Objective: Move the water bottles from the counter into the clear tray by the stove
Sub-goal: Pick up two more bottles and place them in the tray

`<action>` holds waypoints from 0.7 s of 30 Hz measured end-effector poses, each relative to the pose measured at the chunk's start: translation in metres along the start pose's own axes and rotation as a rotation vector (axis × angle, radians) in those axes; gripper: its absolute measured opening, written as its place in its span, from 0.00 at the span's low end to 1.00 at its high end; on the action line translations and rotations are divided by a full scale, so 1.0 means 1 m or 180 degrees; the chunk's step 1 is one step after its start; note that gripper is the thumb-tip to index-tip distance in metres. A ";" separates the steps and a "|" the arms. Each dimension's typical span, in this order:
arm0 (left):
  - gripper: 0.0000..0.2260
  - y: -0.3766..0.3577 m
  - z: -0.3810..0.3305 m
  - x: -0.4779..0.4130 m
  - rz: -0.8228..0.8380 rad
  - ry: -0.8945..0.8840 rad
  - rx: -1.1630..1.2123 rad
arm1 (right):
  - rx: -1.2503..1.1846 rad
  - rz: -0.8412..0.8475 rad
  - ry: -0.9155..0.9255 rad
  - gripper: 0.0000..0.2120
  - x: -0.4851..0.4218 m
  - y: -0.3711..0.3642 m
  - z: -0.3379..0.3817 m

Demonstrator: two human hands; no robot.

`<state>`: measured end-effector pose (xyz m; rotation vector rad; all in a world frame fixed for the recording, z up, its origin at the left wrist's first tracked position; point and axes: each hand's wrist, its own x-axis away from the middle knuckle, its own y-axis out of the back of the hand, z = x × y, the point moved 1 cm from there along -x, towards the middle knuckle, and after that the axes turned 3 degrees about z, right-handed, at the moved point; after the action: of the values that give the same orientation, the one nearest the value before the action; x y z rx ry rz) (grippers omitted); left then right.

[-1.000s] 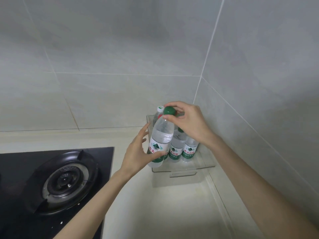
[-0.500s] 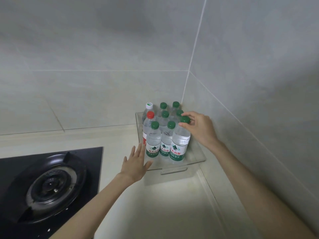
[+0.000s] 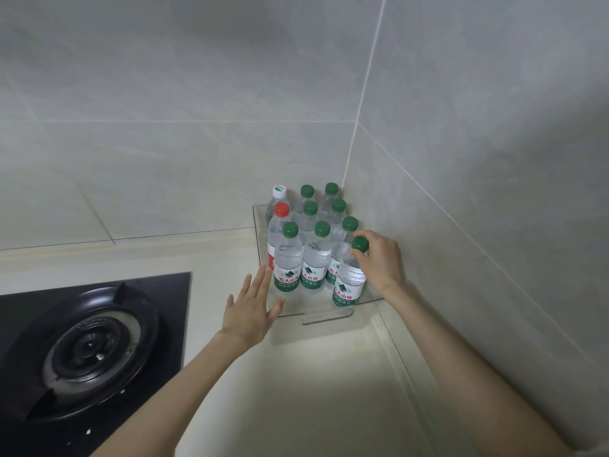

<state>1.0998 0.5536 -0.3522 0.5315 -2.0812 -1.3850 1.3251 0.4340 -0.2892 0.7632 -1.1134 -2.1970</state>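
A clear tray (image 3: 328, 316) sits in the counter corner, right of the stove, with several upright water bottles in it. Most have green caps; one has a red cap (image 3: 281, 209) and one a white cap (image 3: 279, 191). At the tray's front right stands a green-capped bottle (image 3: 349, 285), tilted slightly. My right hand (image 3: 379, 258) grips its neck just under the cap. My left hand (image 3: 252, 308) is flat with fingers spread, at the tray's front left corner, fingertips close to the front-left bottle (image 3: 287, 265).
A black gas stove (image 3: 89, 344) with a round burner fills the lower left. Tiled walls (image 3: 461, 159) close the corner behind and to the right of the tray. Pale counter (image 3: 296, 390) stretches in front of the tray.
The bottle I carried above the tray now stands at its front right. My left hand let go of it and moved down to the tray's front left corner; the right hand still grips it.
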 end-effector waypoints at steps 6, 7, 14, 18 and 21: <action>0.31 -0.001 0.000 0.000 -0.0012 0.0037 0.0000 | 0.0012 0.0062 -0.0107 0.17 0.004 0.003 -0.003; 0.31 -0.001 -0.001 0.000 -0.0018 0.0049 0.0032 | 0.0021 0.0055 -0.0100 0.17 0.005 0.003 -0.003; 0.30 0.010 0.001 0.005 -0.0012 0.0061 0.0303 | 0.0091 0.0139 0.0057 0.21 0.015 0.004 -0.001; 0.29 0.030 0.004 0.018 -0.0280 -0.0082 0.0472 | 0.0130 0.0073 0.0260 0.26 0.026 0.016 0.009; 0.27 0.050 0.002 0.035 -0.0618 -0.0122 0.0615 | -0.0213 0.0104 0.0318 0.26 0.044 0.029 0.032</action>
<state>1.0715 0.5532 -0.2977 0.8114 -2.2577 -1.3142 1.2787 0.4059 -0.2595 0.8107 -0.9915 -2.1334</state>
